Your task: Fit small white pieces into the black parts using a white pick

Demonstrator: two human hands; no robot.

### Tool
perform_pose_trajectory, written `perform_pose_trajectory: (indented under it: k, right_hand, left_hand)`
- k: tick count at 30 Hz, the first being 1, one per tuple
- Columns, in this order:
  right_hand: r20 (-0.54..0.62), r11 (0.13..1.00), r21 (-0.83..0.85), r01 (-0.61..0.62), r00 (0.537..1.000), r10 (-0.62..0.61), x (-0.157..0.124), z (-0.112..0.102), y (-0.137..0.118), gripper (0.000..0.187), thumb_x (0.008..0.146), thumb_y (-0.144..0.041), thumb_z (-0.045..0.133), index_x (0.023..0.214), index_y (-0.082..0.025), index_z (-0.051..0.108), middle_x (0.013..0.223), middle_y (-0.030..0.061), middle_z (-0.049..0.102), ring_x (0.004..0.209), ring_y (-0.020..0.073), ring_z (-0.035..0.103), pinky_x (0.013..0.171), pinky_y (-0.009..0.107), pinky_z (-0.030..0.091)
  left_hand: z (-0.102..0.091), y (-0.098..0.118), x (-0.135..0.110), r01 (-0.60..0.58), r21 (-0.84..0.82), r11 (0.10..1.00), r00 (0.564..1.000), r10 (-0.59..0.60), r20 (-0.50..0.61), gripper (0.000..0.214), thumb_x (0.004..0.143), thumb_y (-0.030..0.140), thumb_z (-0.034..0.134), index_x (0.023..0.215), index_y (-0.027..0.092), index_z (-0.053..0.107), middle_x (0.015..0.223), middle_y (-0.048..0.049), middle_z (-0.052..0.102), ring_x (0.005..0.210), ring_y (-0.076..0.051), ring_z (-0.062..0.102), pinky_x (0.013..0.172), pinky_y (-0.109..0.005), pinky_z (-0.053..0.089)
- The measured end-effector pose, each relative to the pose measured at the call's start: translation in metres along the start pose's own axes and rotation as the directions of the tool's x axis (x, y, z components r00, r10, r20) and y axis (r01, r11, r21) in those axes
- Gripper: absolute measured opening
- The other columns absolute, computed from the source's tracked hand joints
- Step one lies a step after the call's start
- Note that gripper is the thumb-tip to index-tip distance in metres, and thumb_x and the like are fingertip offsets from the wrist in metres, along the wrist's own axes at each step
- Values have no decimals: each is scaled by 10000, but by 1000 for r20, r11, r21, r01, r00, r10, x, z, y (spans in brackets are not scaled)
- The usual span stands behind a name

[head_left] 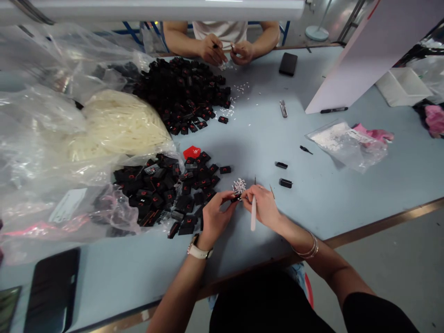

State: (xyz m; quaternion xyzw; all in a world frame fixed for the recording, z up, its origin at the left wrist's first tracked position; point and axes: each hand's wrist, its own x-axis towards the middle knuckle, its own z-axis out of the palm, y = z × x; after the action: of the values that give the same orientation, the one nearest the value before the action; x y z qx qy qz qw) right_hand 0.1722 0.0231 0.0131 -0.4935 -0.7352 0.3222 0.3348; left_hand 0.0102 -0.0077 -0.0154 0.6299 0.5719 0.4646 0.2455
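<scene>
Between its thumb and fingers my left hand (217, 213) pinches a small black plastic part (236, 198). Closed around a slim tool with a white handle (253, 215), my right hand (264, 206) has its fingertips up against the same part. What its fingertips do there is too small to make out. Just beyond the hands lies a little pile of tiny white pieces (239, 185). A heap of black plastic parts (157, 187) spreads to the left of my left hand, with a small red piece (192, 152) at its far edge. Two black parts (286, 183) lie right of my right hand.
Plastic bags (118, 122) of pale pieces cover the left side. A larger black heap (183, 88) lies farther back, near a co-worker's hands (213, 50). A phone (53, 289), a clear bag (350, 143), a nail clipper (283, 108) and a white panel (360, 51) are also around.
</scene>
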Motion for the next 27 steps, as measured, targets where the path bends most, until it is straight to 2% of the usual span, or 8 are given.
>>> perform_pose_trajectory:
  k: [3,5,11,16,21,23,27]
  right_hand:
    - [-14,1000,22,1,1000,-1,0,-1,-2,289,692,-49,534,645,-245,328,668,-12,665,636,147,570,624,262,441]
    - [-19,1000,29,-2,1000,2,0,-1,-3,283,701,-52,535,642,-246,336,668,-11,665,639,150,566,619,266,442]
    - [-2,999,25,24,1000,-24,-4,2,2,242,723,-53,522,651,-241,389,661,-16,644,642,148,561,632,271,445]
    - [55,996,-8,94,994,-93,-5,0,4,230,713,-28,506,674,-237,417,635,-25,609,624,143,525,666,269,438]
    - [127,992,-45,117,986,-111,-5,-5,2,246,692,3,484,673,-233,416,602,-27,569,625,149,506,615,249,408]
    - [132,990,-55,131,984,-123,-5,-4,3,232,743,-15,485,677,-230,429,631,-13,593,647,154,520,621,253,418]
    - [85,978,-80,193,979,-187,-7,3,8,229,860,-73,464,692,-229,484,658,7,628,683,167,551,686,283,466]
  left_hand:
    - [-1,1,1,143,-117,983,990,-141,24,251,801,340,694,986,175,653,849,-36,725,775,-164,713,755,-303,618]
    - [-2,1,2,186,-170,968,983,-182,36,281,778,349,713,986,172,651,848,-40,723,786,-170,715,772,-316,621]
    - [-1,0,1,178,-172,969,984,-173,39,276,767,330,718,985,172,654,850,-45,728,775,-173,718,775,-330,625]
    - [1,-2,-1,85,-86,993,996,-83,33,208,800,284,675,980,182,668,849,-37,736,766,-161,718,756,-301,619]
    - [1,-2,-1,12,-20,1000,999,-11,44,161,814,263,654,956,193,681,850,-28,737,770,-158,713,744,-291,609]
    - [1,-2,-1,50,-42,998,998,-48,45,168,811,284,657,948,189,680,845,-33,735,762,-161,713,742,-298,610]
    - [2,1,0,198,-145,969,980,-198,11,258,770,361,701,945,174,667,799,-40,722,730,-171,712,718,-309,617]
